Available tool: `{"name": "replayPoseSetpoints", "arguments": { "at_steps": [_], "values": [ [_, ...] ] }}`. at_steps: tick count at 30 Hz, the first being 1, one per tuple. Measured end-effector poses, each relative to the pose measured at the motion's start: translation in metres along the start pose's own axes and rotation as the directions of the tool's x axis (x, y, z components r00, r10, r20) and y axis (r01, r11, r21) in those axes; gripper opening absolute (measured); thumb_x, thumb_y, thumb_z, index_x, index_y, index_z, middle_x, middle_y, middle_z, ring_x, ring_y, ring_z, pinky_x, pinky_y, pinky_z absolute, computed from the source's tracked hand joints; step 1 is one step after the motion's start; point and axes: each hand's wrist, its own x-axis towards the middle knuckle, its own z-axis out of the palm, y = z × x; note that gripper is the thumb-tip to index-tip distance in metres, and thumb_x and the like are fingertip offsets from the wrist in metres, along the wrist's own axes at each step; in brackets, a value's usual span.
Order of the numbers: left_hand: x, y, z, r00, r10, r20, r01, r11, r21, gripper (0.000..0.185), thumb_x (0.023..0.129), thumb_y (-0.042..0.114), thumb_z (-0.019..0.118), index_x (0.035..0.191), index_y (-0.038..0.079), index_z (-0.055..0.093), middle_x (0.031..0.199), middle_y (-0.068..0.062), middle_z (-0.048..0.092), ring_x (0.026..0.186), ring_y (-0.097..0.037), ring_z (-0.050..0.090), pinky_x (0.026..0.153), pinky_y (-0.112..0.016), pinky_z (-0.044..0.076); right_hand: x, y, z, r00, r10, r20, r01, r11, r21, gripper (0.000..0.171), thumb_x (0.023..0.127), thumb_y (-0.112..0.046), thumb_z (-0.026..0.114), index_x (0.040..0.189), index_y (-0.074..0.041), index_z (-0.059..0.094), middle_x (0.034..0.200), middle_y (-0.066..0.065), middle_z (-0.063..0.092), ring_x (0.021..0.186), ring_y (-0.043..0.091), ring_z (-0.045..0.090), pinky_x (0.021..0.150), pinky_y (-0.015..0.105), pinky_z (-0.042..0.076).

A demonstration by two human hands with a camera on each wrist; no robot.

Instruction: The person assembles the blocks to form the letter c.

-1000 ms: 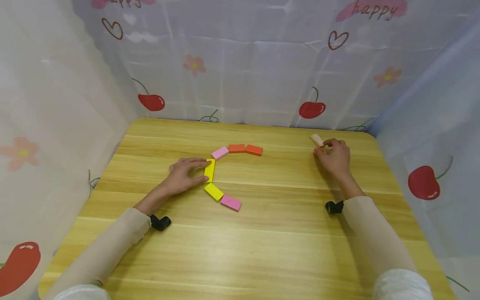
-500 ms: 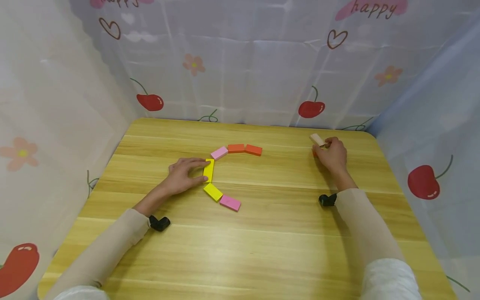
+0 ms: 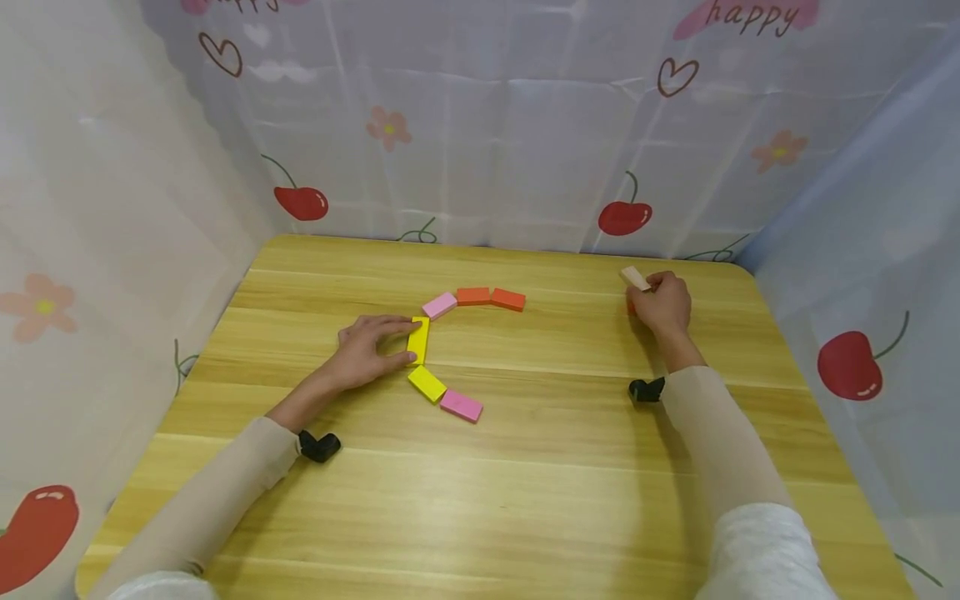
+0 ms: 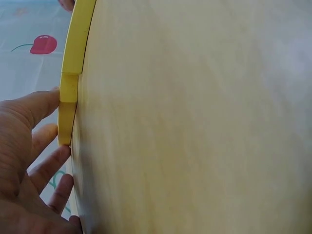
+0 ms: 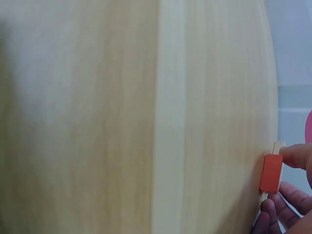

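Observation:
My left hand point(image 3: 363, 354) touches a yellow domino block point(image 3: 419, 342), thumb near one end and a finger near the other. In the left wrist view, the fingertips of this hand point(image 4: 29, 141) meet the edge of that yellow block point(image 4: 67, 122). At the far right of the table, my right hand point(image 3: 663, 302) holds an orange domino block point(image 5: 271, 173) between thumb and fingers; the head view shows only a sliver of it. Just beyond lies a beige block point(image 3: 634, 277), partly hidden by the hand.
Around the touched block runs a curve of flat blocks: a second yellow one point(image 3: 427, 384), a dark pink one point(image 3: 462, 406), a light pink one point(image 3: 439, 305) and two orange ones point(image 3: 473, 297). The wooden table point(image 3: 495, 508) ends at a printed curtain point(image 3: 487, 167).
My right hand has shifted slightly left, its forearm swinging left with it, and now covers more of the orange block. The left hand and the curve of blocks have stayed still.

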Motion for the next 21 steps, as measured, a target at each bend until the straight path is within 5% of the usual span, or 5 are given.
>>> {"name": "replayPoseSetpoints", "arguments": {
  "at_steps": [21],
  "values": [
    [0.001, -0.0013, 0.0001, 1.0, -0.009, -0.006, 0.009, 1.0, 0.007, 0.056, 0.087, 0.05, 0.071, 0.138, 0.036, 0.057, 0.15, 0.004, 0.051, 0.138, -0.031, 0.035, 0.097, -0.057, 0.017, 0.0066, -0.0004, 0.01, 0.998, 0.058, -0.013, -0.058, 0.998, 0.026, 0.051, 0.094, -0.033, 0.057, 0.135, -0.004, 0.053, 0.127, 0.021, 0.059, 0.113, 0.037, 0.057, 0.1, 0.052, 0.046]
  ]
}}
